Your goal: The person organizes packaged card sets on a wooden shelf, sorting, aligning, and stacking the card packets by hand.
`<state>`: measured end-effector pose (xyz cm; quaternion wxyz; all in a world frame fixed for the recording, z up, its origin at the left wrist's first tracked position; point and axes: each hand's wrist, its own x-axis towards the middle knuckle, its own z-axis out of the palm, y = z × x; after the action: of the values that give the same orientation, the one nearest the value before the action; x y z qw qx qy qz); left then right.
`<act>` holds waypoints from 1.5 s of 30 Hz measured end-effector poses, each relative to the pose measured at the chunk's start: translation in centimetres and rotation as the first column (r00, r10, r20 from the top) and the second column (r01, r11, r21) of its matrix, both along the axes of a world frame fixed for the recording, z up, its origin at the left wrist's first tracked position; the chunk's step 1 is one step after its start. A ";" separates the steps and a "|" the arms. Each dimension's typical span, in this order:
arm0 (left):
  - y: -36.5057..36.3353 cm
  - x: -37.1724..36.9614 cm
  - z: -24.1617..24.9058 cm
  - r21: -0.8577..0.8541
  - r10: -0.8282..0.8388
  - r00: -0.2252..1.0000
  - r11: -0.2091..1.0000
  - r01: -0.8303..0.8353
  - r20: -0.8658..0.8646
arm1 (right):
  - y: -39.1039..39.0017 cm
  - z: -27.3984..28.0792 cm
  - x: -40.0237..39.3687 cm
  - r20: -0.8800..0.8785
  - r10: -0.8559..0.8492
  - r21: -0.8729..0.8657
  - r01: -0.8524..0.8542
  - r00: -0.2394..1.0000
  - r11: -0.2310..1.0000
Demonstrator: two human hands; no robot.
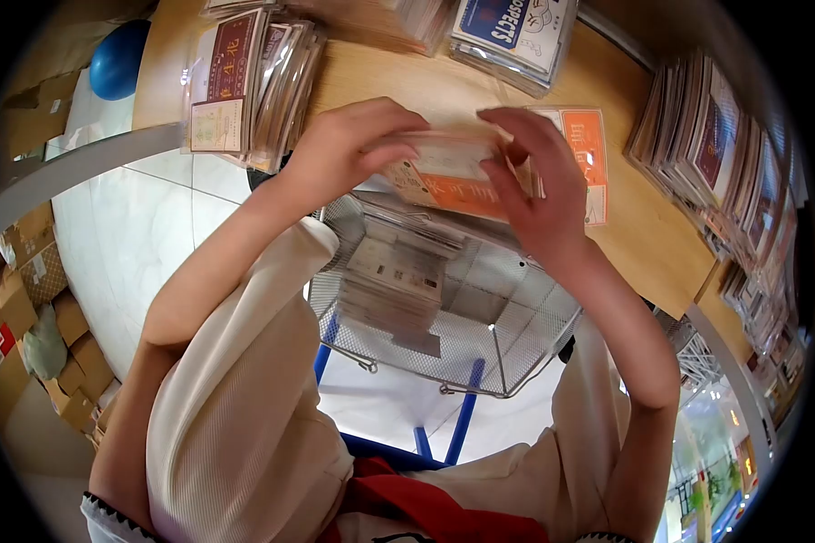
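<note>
Head view showed the left hand (358, 149) pinching an orange packet (457, 191) near the wire basket (534, 312), right hand (543, 185) too blurry to tell, and I guessed light, stiff, slippery, best held by both ends.

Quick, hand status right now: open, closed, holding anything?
Left hand: closed, holding one end of the orange-and-white packet.
Right hand: fingers curled at the packet's other end; whether it grips cannot be told.
</note>
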<state>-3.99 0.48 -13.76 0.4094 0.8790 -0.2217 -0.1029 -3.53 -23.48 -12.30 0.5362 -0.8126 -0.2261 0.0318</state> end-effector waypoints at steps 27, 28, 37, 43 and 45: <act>1.5 -2.1 -1.9 0.435 0.005 1.000 0.901 -0.007 0.006 | -5.3 0.2 -0.3 -0.588 -0.439 -0.351 0.276 0.679 0.895; 1.3 -1.8 -1.3 0.400 0.047 0.999 0.916 -0.040 -0.007 | -5.3 2.1 -0.2 -0.810 -0.330 -0.182 0.327 0.485 0.927; -1.6 -2.1 2.3 -0.359 -0.147 0.474 0.846 -0.395 -0.868 | 1.6 3.9 -4.1 -0.437 -0.042 -0.203 -0.053 0.898 0.978; 0.7 -0.8 0.8 -0.148 0.284 0.404 0.631 -0.761 -0.870 | 1.1 1.7 -4.4 -0.387 0.028 -0.117 -0.079 0.922 0.990; 2.0 0.2 0.6 -0.028 0.416 0.431 0.693 -0.721 -0.801 | 0.9 1.6 -4.0 -0.458 -0.009 -0.086 -0.034 0.889 0.996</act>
<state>-3.76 2.50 -13.16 0.6279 0.6831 0.2673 -0.2602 -7.53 -22.62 -10.72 0.5364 -0.8044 -0.0971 0.2362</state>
